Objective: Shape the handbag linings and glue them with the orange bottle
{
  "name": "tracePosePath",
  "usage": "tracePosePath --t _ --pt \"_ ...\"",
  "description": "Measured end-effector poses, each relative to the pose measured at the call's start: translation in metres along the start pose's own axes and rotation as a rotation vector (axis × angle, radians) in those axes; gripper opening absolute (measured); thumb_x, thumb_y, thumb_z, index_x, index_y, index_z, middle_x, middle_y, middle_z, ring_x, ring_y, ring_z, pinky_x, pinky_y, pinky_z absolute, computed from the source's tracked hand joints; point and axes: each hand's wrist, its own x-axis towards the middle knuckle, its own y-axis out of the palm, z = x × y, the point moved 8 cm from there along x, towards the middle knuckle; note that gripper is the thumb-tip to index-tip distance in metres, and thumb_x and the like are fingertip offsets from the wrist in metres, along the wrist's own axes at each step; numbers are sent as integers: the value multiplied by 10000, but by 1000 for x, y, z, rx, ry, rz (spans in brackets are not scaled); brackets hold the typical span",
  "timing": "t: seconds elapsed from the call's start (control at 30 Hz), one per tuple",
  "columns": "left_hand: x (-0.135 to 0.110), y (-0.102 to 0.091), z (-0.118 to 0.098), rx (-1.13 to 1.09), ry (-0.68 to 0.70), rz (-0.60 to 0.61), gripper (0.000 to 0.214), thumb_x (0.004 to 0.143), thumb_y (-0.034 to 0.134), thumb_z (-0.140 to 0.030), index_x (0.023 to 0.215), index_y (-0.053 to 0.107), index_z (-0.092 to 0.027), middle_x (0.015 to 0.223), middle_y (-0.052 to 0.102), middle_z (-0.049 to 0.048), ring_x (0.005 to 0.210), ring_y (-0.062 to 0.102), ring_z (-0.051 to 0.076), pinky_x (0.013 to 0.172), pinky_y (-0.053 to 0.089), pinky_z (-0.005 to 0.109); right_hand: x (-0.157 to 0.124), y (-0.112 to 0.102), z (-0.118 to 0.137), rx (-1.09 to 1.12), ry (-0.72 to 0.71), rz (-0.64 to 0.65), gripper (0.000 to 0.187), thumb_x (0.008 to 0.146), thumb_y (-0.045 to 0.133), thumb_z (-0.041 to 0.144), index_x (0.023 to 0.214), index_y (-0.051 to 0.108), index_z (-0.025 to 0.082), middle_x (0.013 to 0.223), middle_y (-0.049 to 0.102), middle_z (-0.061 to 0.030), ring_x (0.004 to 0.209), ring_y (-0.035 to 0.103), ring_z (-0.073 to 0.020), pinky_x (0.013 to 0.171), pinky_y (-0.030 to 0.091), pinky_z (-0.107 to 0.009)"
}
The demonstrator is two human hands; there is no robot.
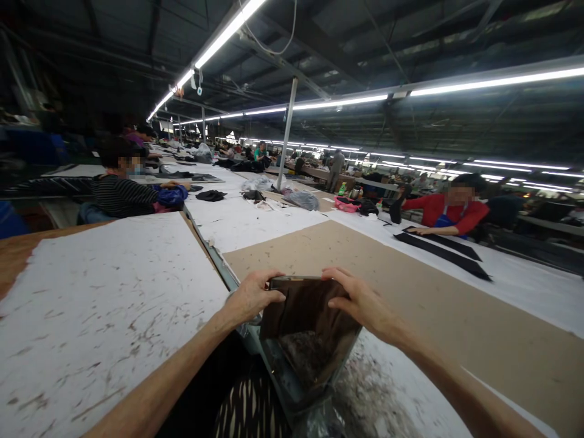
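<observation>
Brown panel [305,307], a flat, dark, stiff sheet, is held upright at the near edge of the bench [255,225], directly in front of the wearer. The left hand [252,297] is closed on the panel's upper left corner, fingers curled over the top edge. The right hand [360,303] is closed on the upper right corner in the same way. The panel's lower part stands inside a clear plastic bag [314,389] whose mouth gapes beneath both hands, with dark scraps visible within. Beyond the hands a tan cardboard sheet [410,292] lies on the bench, and to the left is a white paper [114,304] cover flecked with marks. Farther off, a person in a striped top [121,196] sits at left. At right, a person in a red top [449,213] leans over black strips [444,250]. Overhead run tube lights [347,100].
</observation>
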Motion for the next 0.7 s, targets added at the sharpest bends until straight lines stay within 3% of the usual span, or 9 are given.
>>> tracePosePath --t 0.13,0.27,0.37,0.53,0.7 --pt "-1 -3 -4 20 6 -68 372 665 583 -210 1037 575 -196 886 615 -21 726 542 128 654 411 217 14 4 12 84 -59 -4 277 732 494 130 985 539 233 1173 489 -19 1047 464 -197 934 322 -332" --pt "-6 -8 -27 207 178 -190 321 697 557 -149 1015 572 -194 1041 579 1 972 504 146 878 370 227 23 13 19 51 -90 10 295 741 498 108 998 558 238 1221 459 -19 1072 455 -191 949 317 -325" --pt "-9 -2 -40 358 301 -193 253 729 498 -104 953 567 -200 1058 558 10 1008 483 146 920 347 233 28 22 19 -13 -95 12 283 754 498 99 991 559 242 1201 474 -13 1038 476 -179 924 336 -311" --pt "-9 8 -40 498 347 -174 272 738 447 -67 954 534 -208 1099 530 9 1018 481 150 911 372 251 28 28 19 -88 -129 -12 117 766 524 109 817 567 205 1029 552 -3 944 506 -155 876 359 -280" --pt "-9 13 -37 543 397 -247 364 724 378 2 979 527 -210 1171 494 2 1083 452 148 954 372 280 23 31 22 -156 -164 16 91 780 539 140 751 602 199 1061 542 -6 974 494 -166 903 349 -296"
